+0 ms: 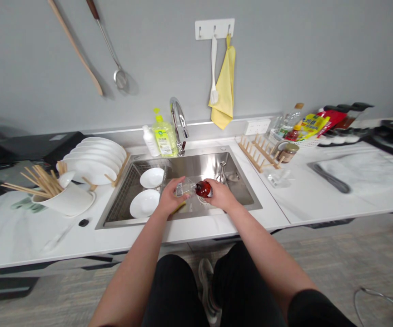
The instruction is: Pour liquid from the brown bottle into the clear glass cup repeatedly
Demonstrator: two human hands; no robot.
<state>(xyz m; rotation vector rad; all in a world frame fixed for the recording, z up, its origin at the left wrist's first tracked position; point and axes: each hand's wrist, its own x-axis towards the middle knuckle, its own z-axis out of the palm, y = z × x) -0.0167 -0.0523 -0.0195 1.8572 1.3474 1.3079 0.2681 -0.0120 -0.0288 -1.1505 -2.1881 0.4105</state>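
Observation:
Over the middle of the steel sink (182,222), my left hand (171,196) grips a clear glass vessel (185,187). My right hand (221,194) closes on a dark red rounded object (203,189), pressed against the glass end. I cannot tell whether the two are joined. A yellow sponge (179,208) shows just beneath my left hand. Two white dishes, a small bowl (151,177) and a plate (144,203), lie on the wire rack at the sink's left, a little from my left hand.
A chrome faucet (179,120) rises behind the sink, beside a green-yellow soap bottle (164,136). White plates (94,161) stand in a rack on the left, near chopsticks in a white holder (63,200). A wooden plate rack (259,153) stands on the right.

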